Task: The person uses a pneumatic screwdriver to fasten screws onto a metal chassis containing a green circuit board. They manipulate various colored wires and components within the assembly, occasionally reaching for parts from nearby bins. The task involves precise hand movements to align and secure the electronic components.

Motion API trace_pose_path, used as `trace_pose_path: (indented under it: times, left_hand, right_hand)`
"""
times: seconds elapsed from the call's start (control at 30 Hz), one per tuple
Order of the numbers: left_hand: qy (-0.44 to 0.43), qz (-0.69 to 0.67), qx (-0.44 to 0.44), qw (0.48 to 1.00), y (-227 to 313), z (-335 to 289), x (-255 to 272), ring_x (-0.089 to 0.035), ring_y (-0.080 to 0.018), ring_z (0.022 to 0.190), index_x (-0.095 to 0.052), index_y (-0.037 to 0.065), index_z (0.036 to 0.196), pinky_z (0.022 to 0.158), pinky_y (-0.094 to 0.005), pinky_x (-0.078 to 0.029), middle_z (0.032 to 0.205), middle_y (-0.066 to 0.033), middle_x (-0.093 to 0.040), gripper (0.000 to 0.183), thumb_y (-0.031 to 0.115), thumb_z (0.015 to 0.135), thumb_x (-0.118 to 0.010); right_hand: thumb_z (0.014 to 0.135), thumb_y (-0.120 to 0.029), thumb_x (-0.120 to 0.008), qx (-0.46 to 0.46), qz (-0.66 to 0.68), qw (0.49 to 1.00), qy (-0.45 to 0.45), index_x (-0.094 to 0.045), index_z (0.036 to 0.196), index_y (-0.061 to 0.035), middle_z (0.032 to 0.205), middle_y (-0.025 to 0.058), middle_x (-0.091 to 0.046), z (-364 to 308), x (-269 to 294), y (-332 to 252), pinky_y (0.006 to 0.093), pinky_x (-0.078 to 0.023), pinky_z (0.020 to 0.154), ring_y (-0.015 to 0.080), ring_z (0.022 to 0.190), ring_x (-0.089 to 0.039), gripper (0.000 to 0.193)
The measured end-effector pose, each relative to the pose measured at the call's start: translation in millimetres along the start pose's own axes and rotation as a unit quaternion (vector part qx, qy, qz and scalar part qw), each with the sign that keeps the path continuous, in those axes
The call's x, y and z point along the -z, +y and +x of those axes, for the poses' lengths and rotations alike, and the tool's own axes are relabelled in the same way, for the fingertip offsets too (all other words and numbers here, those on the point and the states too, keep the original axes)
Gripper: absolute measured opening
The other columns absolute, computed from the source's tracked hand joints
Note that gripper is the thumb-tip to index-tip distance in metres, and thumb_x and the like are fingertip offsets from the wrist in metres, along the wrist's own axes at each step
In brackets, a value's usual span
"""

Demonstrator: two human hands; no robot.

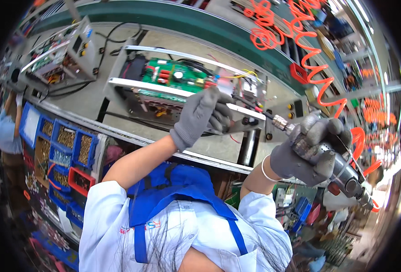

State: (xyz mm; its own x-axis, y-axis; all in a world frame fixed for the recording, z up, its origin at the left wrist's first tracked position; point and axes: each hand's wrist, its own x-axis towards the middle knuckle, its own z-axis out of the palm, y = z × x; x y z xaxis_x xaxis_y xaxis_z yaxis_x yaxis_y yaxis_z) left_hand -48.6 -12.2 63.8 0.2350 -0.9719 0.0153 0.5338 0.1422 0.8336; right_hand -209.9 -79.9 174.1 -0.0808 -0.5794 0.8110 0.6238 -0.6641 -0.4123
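My right hand, in a grey glove, is wrapped round a pneumatic screwdriver at the right. Its metal chuck and dark bit point left toward a metal machine frame. My left hand, gloved too, is at the frame's near rail with its fingers curled inward. Whatever may be between those fingers is hidden. Inside the frame lies a green circuit board with red and black parts and wiring. The spot just beyond my left fingertips is blurred.
Blue bins of small metal fasteners and a red bin stand at the left. Another machine frame sits farther left on the line. Orange coiled air hoses hang at the right. A person is at the far left.
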Motion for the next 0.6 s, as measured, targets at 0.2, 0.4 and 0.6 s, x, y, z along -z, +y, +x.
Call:
trace_pose_path:
  times: [0.2, 0.4, 0.6]
  left_hand:
    - [-0.168, 0.609, -0.383, 0.674, -31.2, 69.9, -40.8, -0.039, -0.0321, 0.126, -0.052, 0.013, 0.126, 0.106, -0.0473, -0.026, 0.133, -0.0121, -0.046, 0.07, 0.043, 0.066, -0.073]
    - [-0.24, 0.731, -0.29, 0.569, -61.5, 120.2, -43.5, -0.036, -0.032, 0.129, -0.045, 0.015, 0.132, 0.109, -0.0467, -0.022, 0.135, -0.0134, -0.042, 0.088, 0.04, 0.055, -0.08]
    - [-0.247, 0.724, -0.283, 0.578, -61.0, 124.4, -44.2, -0.033, -0.0348, 0.131, -0.045, 0.01, 0.131, 0.111, -0.049, -0.019, 0.136, -0.0151, -0.04, 0.089, 0.04, 0.055, -0.08]
  right_hand:
    - [0.066, -0.025, -0.054, 0.081, -0.245, 0.954, 0.15, -0.055, 0.109, 0.0028, 0.096, 0.0203, -0.064, 16.9, 41.4, -28.1, 0.0333, -0.046, 0.051, 0.0164, 0.048, -0.05, 0.051]
    - [0.072, -0.015, -0.054, -0.014, -0.234, 0.971, 0.037, -0.046, 0.12, 0.0017, 0.098, 0.0208, -0.062, 12.6, 69.4, -23.2, 0.0326, -0.054, 0.058, 0.0205, 0.063, -0.061, 0.051]
    - [0.075, -0.001, -0.052, -0.152, -0.22, 0.963, 0.034, -0.044, 0.121, 0.0009, 0.101, 0.0187, -0.061, 4.9, 87.4, 1.8, 0.0328, -0.057, 0.065, 0.0199, 0.073, -0.065, 0.047]
